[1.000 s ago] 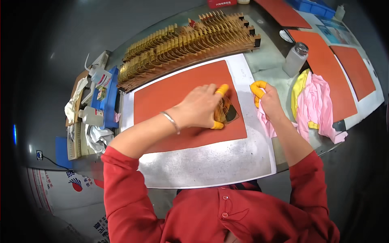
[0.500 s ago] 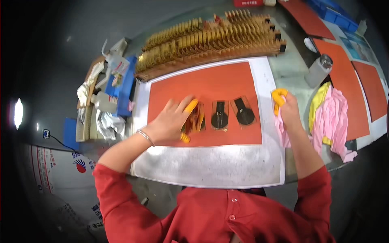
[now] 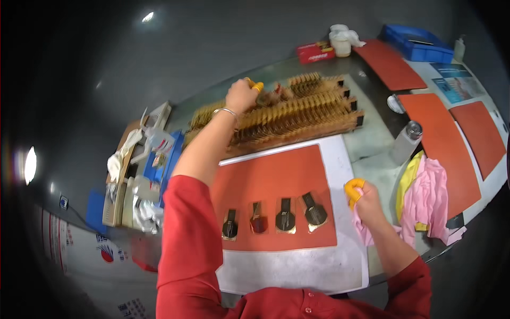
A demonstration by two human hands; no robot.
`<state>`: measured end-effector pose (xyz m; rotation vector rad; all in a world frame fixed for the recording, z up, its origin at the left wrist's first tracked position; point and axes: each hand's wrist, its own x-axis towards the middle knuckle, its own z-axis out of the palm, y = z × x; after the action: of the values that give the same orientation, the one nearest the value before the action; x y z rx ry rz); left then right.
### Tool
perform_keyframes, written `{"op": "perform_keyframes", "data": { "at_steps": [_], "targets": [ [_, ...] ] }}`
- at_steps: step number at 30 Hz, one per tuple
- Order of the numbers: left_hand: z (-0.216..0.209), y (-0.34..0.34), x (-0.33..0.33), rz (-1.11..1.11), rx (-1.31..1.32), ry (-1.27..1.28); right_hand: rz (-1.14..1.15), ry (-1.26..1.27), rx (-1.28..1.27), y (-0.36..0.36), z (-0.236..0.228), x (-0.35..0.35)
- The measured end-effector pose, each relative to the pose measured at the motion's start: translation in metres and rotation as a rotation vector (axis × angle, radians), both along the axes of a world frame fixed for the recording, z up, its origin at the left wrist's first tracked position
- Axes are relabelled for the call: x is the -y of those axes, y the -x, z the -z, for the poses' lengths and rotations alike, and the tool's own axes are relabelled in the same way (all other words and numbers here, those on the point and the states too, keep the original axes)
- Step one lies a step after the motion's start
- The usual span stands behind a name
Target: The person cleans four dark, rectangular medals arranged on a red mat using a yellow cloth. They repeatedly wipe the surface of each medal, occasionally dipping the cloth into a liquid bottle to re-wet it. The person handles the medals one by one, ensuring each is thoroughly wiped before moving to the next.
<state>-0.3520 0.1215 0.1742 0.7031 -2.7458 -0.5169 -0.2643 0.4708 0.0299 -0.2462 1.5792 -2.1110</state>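
Observation:
My left hand [image 3: 243,94], with yellow finger covers, reaches to the far rows of thin amber pieces [image 3: 297,114] standing in racks. Its fingers are bent together at the back row; whatever is between them is hidden. At the right edge of the white sheet [image 3: 334,159], my right hand [image 3: 366,202], also in yellow finger covers, is closed on a pink cloth [image 3: 362,226]. Several flat, clear-edged pieces with a dark round end and narrow tab lie in a row on the orange mat [image 3: 276,170]; one round piece [image 3: 258,223] looks reddish, another [image 3: 285,220] black.
A grey bottle [image 3: 406,142] stands right of the mat, beside more pink and yellow cloth [image 3: 425,191]. Blue trays with bottles [image 3: 159,139] are at the left. Farther off are a red box [image 3: 315,52], a blue crate [image 3: 419,43] and more orange mats [image 3: 443,143].
My left hand has left the pieces on the mat and moved up and away to the racks, uncovering the row. My right hand keeps the pink cloth. The view has shifted.

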Motion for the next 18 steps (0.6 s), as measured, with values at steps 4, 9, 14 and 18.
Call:
{"op": "perform_keyframes", "data": {
  "at_steps": [4,9,14,18],
  "targets": [
    [0.024,0.065,-0.017,-0.092,0.227,-0.013,-0.030,0.015,-0.009,0.006,0.001,-0.001],
    [0.007,0.051,-0.007,-0.028,0.121,0.088,-0.046,0.028,-0.026,0.007,0.000,-0.001],
    [-0.038,-0.070,0.006,-0.036,-0.002,0.236,0.029,-0.034,-0.003,0.008,0.002,0.000],
    [-0.011,-0.217,0.024,0.070,0.125,0.518,0.033,-0.014,-0.002,0.003,0.006,0.001]
  ]
}}
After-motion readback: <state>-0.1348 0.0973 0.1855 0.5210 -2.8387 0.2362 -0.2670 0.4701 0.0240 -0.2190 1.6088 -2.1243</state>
